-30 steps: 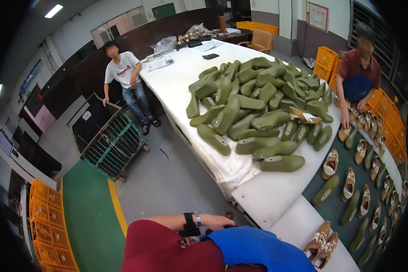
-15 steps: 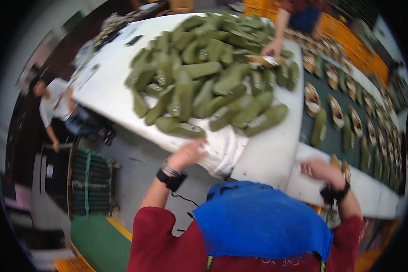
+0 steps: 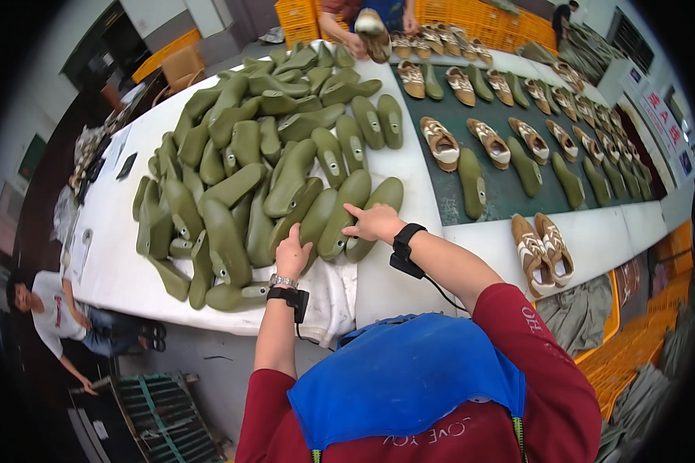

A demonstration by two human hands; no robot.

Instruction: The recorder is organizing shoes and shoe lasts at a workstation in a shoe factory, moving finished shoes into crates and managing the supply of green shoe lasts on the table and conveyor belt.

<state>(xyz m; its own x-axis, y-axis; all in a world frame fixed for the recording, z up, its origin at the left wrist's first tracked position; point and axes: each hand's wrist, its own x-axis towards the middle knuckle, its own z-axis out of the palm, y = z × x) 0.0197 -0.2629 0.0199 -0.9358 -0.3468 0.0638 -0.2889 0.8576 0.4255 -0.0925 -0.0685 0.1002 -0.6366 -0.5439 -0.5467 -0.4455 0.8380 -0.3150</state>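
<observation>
A heap of olive-green shoe lasts [image 3: 232, 158] covers the middle of the white table. My left hand [image 3: 292, 253] is over its near edge, index finger stretched forward and thumb apart, beside a green last [image 3: 315, 224]. To its right, my right hand [image 3: 374, 224] reaches in from the right with index finger and thumb spread. Its fingertips are at or on a last [image 3: 355, 189], and another last [image 3: 388, 199] lies partly beneath the hand. Neither hand grips anything that I can see. Dark bands with cables circle both wrists.
On the right, a dark green belt [image 3: 448, 193] carries rows of brown-and-white sneakers and green lasts. A pair of sneakers [image 3: 544, 251] stands on the white ledge nearer me. Across the table a co-worker's hands hold a sneaker [image 3: 373, 35]. Another person [image 3: 54, 312] sits at left near a green rack [image 3: 162, 417].
My view has turned rightward. Both hands have moved forward from the table's near side to the lasts. The co-worker opposite now has a sneaker raised above the table.
</observation>
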